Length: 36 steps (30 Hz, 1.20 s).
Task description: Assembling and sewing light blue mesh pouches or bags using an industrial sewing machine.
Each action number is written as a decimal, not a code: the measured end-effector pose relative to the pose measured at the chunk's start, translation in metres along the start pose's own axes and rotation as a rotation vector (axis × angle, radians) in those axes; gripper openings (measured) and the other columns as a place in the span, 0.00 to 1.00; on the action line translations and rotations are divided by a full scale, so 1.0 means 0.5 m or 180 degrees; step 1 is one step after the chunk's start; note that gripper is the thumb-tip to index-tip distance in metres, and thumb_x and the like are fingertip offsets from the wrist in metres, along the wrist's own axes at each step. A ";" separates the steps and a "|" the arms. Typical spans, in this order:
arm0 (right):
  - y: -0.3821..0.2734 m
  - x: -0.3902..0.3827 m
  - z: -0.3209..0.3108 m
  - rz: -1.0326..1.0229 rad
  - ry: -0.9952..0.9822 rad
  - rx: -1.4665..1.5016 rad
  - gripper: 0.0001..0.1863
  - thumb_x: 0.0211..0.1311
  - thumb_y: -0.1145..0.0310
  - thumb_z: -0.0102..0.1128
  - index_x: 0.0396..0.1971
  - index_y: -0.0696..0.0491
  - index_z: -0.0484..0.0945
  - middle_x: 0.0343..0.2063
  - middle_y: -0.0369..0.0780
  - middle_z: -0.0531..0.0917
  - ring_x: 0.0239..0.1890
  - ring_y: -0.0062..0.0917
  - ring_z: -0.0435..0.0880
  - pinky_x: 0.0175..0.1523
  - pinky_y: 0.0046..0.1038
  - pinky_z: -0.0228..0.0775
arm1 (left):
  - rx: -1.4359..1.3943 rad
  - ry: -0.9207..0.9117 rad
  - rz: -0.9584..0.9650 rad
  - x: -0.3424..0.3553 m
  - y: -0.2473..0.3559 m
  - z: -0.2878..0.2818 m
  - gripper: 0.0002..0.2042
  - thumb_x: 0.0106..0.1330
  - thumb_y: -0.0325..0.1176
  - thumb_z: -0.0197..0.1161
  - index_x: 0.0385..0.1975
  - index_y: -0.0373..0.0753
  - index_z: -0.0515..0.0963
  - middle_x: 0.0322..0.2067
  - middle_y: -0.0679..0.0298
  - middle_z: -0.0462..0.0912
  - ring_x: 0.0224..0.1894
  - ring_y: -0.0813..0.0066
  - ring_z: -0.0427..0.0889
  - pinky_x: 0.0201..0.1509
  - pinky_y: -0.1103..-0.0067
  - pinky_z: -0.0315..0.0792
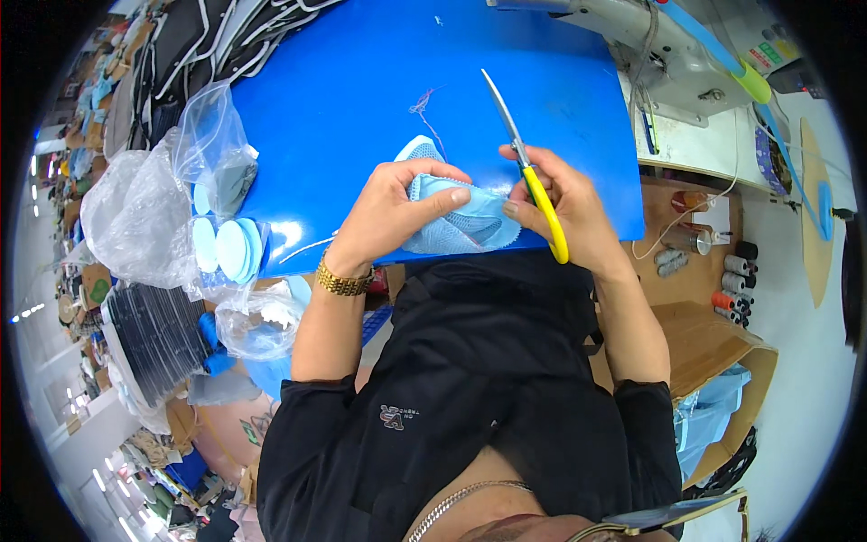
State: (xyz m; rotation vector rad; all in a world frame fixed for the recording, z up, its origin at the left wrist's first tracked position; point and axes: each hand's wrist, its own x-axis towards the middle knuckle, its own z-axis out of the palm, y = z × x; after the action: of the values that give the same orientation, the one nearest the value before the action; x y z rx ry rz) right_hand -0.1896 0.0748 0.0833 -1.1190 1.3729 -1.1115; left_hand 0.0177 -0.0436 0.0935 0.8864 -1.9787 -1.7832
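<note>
A light blue mesh fabric piece (474, 226) with a stitched edge is held over the near edge of the blue table (334, 126). My left hand (402, 203) is closed on its left side, thumb on top. With thumb and fingertips my right hand (564, 203) pinches near the fabric's right end. The same right hand also carries scissors (542, 203) with yellow handles, their blades pointing up and away from me. Behind the left fingers another part of light blue mesh shows; whether it joins the held piece is hidden. Loose thread (423, 107) lies just beyond.
Clear plastic bags (135, 212) and light blue discs (237, 251) sit at the table's left edge. Dark piped pieces (203, 45) are piled at the far left. A sewing machine (650, 54) stands at the far right. Thread spools (736, 280) and a cardboard box (722, 348) are at right.
</note>
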 end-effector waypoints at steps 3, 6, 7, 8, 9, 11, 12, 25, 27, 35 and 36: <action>0.006 -0.004 -0.003 -0.0100 0.0033 -0.0035 0.31 0.54 0.73 0.70 0.59 0.53 0.69 0.30 0.37 0.79 0.34 0.17 0.79 0.40 0.21 0.73 | 0.0108 -0.0047 0.0080 0.004 -0.003 -0.003 0.09 0.60 0.33 0.70 0.33 0.34 0.84 0.27 0.67 0.82 0.29 0.83 0.77 0.33 0.84 0.69; 0.001 -0.017 -0.018 -0.0662 -0.0034 -0.1230 0.36 0.47 0.60 0.75 0.58 0.52 0.71 0.33 0.40 0.80 0.34 0.29 0.80 0.39 0.28 0.73 | -0.0539 0.0162 -0.0328 0.000 -0.010 -0.015 0.08 0.59 0.32 0.70 0.31 0.33 0.84 0.26 0.66 0.83 0.29 0.82 0.78 0.33 0.84 0.70; -0.001 -0.022 -0.021 -0.1183 0.0082 -0.1430 0.39 0.44 0.55 0.76 0.58 0.51 0.71 0.34 0.41 0.80 0.33 0.33 0.80 0.38 0.29 0.72 | -0.0509 0.0224 -0.0294 -0.003 -0.013 -0.021 0.08 0.59 0.32 0.70 0.31 0.33 0.84 0.26 0.66 0.83 0.29 0.82 0.78 0.33 0.84 0.70; -0.004 -0.033 -0.024 -0.0980 -0.0024 -0.1581 0.40 0.43 0.53 0.76 0.57 0.51 0.72 0.37 0.42 0.82 0.32 0.35 0.78 0.37 0.30 0.71 | -0.0664 0.0194 -0.0371 -0.006 -0.016 -0.028 0.08 0.59 0.32 0.70 0.31 0.33 0.84 0.27 0.66 0.83 0.29 0.82 0.78 0.33 0.84 0.70; -0.006 -0.040 -0.030 -0.0941 -0.0104 -0.1495 0.40 0.43 0.53 0.76 0.57 0.51 0.72 0.37 0.42 0.82 0.32 0.35 0.78 0.37 0.30 0.71 | -0.0871 0.0131 -0.0446 -0.009 -0.020 -0.032 0.08 0.58 0.31 0.71 0.31 0.33 0.84 0.27 0.66 0.83 0.30 0.83 0.78 0.34 0.85 0.71; -0.005 -0.053 -0.040 -0.0153 -0.0539 -0.1673 0.40 0.44 0.52 0.75 0.57 0.54 0.72 0.40 0.45 0.82 0.40 0.41 0.80 0.47 0.32 0.71 | -0.0939 0.0150 -0.0489 -0.011 -0.027 -0.036 0.08 0.58 0.31 0.70 0.31 0.33 0.84 0.27 0.66 0.83 0.31 0.83 0.78 0.35 0.84 0.71; -0.002 -0.057 -0.045 -0.0087 -0.0578 -0.1876 0.38 0.45 0.53 0.75 0.57 0.53 0.73 0.43 0.46 0.82 0.41 0.40 0.81 0.48 0.32 0.72 | -0.1090 0.0130 -0.0506 -0.011 -0.030 -0.038 0.08 0.59 0.32 0.70 0.31 0.33 0.84 0.28 0.67 0.83 0.31 0.83 0.78 0.35 0.84 0.71; -0.062 0.035 -0.039 -0.0658 0.0793 -0.1630 0.22 0.63 0.68 0.60 0.56 0.56 0.74 0.48 0.43 0.80 0.48 0.27 0.79 0.52 0.28 0.71 | 0.0291 0.1284 0.1392 -0.046 0.005 -0.011 0.08 0.59 0.33 0.66 0.32 0.36 0.83 0.27 0.61 0.82 0.29 0.73 0.79 0.34 0.76 0.71; -0.064 0.032 0.030 -0.0663 0.0119 -0.0885 0.22 0.59 0.68 0.63 0.54 0.57 0.75 0.43 0.39 0.81 0.44 0.23 0.78 0.48 0.24 0.70 | 0.0234 0.1266 0.1383 -0.062 0.013 -0.010 0.07 0.58 0.33 0.67 0.31 0.36 0.83 0.26 0.60 0.81 0.29 0.70 0.79 0.33 0.76 0.70; -0.092 0.088 0.093 -0.1163 0.0236 -0.1614 0.06 0.60 0.77 0.60 0.36 0.63 0.81 0.31 0.41 0.80 0.35 0.26 0.77 0.42 0.23 0.67 | 0.0815 0.2636 0.0975 -0.231 -0.074 -0.189 0.09 0.61 0.31 0.65 0.39 0.38 0.82 0.38 0.63 0.81 0.40 0.74 0.79 0.46 0.78 0.73; -0.098 0.091 0.084 -0.1230 0.0238 -0.1748 0.07 0.60 0.77 0.59 0.36 0.63 0.81 0.31 0.41 0.80 0.36 0.27 0.77 0.43 0.24 0.66 | 0.0904 0.3065 0.0771 -0.262 -0.105 -0.237 0.07 0.63 0.31 0.63 0.39 0.38 0.82 0.37 0.64 0.82 0.37 0.79 0.79 0.42 0.81 0.74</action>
State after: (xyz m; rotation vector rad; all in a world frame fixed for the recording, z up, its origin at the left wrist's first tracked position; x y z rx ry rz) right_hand -0.1476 0.0201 0.1218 -1.8134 1.6156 -1.0751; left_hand 0.2015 -0.0518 0.0819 1.2149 -1.5729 -0.6973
